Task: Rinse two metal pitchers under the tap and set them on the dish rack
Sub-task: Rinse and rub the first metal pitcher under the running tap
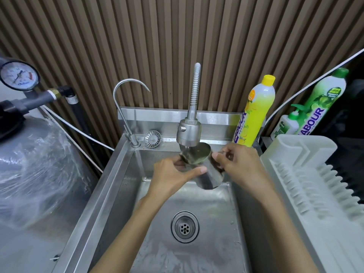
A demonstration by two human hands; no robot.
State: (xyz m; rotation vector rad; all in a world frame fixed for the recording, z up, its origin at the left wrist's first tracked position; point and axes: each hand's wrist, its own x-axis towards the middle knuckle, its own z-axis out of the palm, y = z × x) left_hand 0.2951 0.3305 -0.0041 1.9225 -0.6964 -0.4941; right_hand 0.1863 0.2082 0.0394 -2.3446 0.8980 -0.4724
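Metal pitcher [204, 170] tilted under tap [188, 133], clasped between left hand [173, 177] and right hand [239, 164] grips, "LABOUR" bottles [254, 113] beyond right grip

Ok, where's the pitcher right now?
In the head view the pitcher is centre frame, tilted under the spray tap over the sink, held between the left hand and right hand.

pitcher handle [223, 153] behind right hand [239, 164], dish rack [315, 186] cropped right
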